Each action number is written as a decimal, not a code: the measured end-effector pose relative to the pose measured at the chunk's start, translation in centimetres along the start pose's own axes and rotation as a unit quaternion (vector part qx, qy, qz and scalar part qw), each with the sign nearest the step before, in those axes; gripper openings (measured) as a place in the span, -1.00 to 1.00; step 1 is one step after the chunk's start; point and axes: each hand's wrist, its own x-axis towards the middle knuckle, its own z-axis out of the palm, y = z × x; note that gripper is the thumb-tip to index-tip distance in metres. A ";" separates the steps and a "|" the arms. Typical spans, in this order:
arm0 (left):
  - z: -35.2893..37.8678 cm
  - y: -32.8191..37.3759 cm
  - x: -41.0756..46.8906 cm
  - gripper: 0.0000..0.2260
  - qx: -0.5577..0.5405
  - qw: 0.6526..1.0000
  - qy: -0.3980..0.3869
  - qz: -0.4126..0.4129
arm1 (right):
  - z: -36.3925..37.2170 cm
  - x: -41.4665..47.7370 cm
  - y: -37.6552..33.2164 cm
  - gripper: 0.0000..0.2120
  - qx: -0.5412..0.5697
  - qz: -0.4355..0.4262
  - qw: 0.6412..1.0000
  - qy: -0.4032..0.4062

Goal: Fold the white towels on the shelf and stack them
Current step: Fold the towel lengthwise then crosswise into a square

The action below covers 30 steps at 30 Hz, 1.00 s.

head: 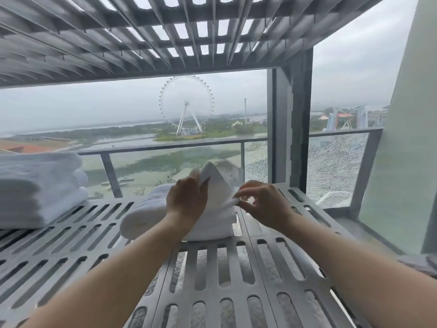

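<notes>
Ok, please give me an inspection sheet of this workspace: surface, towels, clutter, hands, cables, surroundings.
Surface: grey slotted metal shelf, with a similar slotted shelf overhead.
Job's things: small white towel lifted to a peak over a folded white towel pile; separate stack of folded white towels at left.
Clutter: nothing seen.
Hands: left hand grips the small towel's upper edge; right hand pinches its corner with the fingers.
Cables: nothing seen.
Surroundings: balcony glass railing; white Ferris wheel far beyond water; right glass panel looks cracked.
</notes>
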 end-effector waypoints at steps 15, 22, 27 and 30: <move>-0.2 0.8 -0.5 -0.53 0.057 0.968 -0.163 0.185 | -0.3 1.7 -1.3 -0.85 0.042 -0.028 0.996 0.077; -0.3 -0.3 0.8 -0.63 -0.070 0.995 -0.055 -0.036 | 0.1 1.0 0.4 -0.64 0.067 0.045 0.994 0.076; -2.0 -2.9 2.2 -0.67 -0.137 0.985 0.013 -0.106 | 0.6 0.8 0.1 -0.53 0.051 0.099 0.994 -0.009; -2.7 -3.7 2.2 -0.67 -0.153 0.985 -0.029 -0.074 | 0.6 1.9 -1.5 -0.38 0.072 0.130 0.989 0.012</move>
